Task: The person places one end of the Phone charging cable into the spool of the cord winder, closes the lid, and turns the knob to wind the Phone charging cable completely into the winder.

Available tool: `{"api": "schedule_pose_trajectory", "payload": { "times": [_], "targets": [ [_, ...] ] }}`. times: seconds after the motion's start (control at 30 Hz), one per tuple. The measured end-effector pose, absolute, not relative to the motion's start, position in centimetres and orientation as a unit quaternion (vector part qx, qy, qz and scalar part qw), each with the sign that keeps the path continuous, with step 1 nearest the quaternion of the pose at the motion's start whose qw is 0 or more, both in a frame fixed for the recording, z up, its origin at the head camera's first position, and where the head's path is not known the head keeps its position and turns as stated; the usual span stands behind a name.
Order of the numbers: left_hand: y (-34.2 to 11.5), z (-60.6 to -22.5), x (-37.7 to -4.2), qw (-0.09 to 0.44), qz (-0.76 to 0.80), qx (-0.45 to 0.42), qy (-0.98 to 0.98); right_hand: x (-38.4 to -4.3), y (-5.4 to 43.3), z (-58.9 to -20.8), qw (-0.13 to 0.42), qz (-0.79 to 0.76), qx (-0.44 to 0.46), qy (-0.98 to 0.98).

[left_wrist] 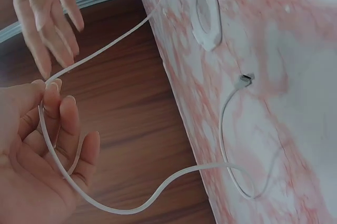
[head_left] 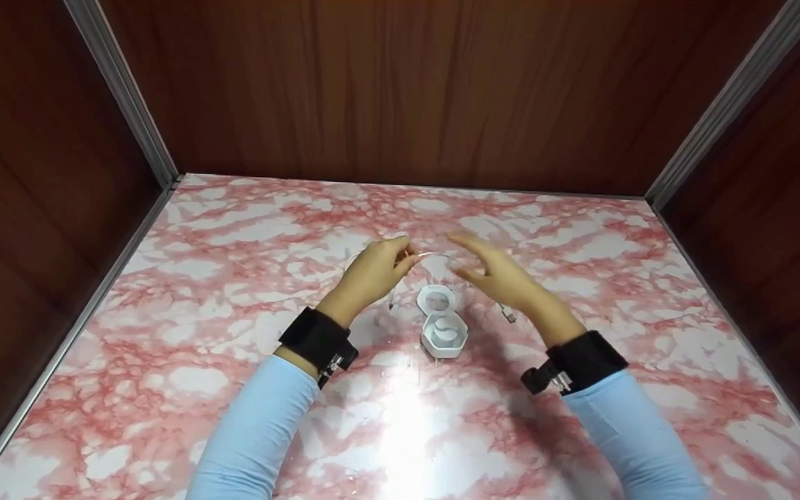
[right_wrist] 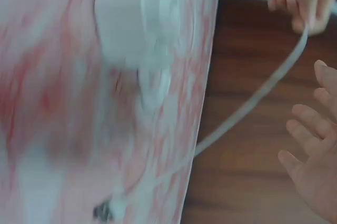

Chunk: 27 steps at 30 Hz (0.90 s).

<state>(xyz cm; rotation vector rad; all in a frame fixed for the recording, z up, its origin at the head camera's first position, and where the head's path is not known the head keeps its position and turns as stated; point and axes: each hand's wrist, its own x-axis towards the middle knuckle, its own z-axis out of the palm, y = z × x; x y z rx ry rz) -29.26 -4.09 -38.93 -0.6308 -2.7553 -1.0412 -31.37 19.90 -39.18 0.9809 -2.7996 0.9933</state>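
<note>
A thin white USB cable [left_wrist: 126,212] runs through my left hand [head_left: 378,269], whose thumb and fingertips pinch it above the table. One end with a small metal plug [left_wrist: 245,80] lies on the table near that hand. My right hand [head_left: 494,272] is held up opposite, fingers spread and relaxed, gripping nothing; the cable passes close by it. The cable's other, larger plug [head_left: 507,314] rests on the table below the right wrist. Between and below the hands stands a white hexagonal case [head_left: 444,337] with its round-windowed lid [head_left: 436,301] flipped back.
The red-and-white marbled table [head_left: 268,430] is bounded by dark wooden panels [head_left: 386,90] at the back and both sides, with metal rails [head_left: 126,90] at the corners. A bright light reflection falls on the table in front of the case.
</note>
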Motion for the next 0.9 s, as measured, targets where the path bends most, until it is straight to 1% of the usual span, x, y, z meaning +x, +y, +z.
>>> {"api": "schedule_pose_trajectory", "payload": {
  "times": [0.07, 0.2, 0.47, 0.67, 0.9],
  "targets": [
    [-3.9, -38.9, -29.2, 0.061, -0.347, -0.213, -0.911, -31.2, 18.8, -39.3, -0.004, 0.315, 0.327, -0.891],
    [-3.7, -39.0, -29.0, 0.062, -0.345, -0.222, -0.910, -31.2, 17.6, -39.7, -0.003, 0.324, 0.336, -0.885],
    [-3.8, -39.1, -28.7, 0.045, -0.340, -0.235, -0.909, -31.7, 17.6, -40.2, 0.010, 0.353, 0.335, -0.874],
    [-4.2, -39.5, -28.9, 0.041, -0.352, -0.244, -0.903, -31.8, 18.5, -40.1, 0.009, 0.373, 0.330, -0.867],
    [-5.3, -39.7, -29.2, 0.040, -0.365, -0.226, -0.902, -33.0, 21.4, -39.6, 0.047, 0.380, 0.283, -0.879]
  ]
}}
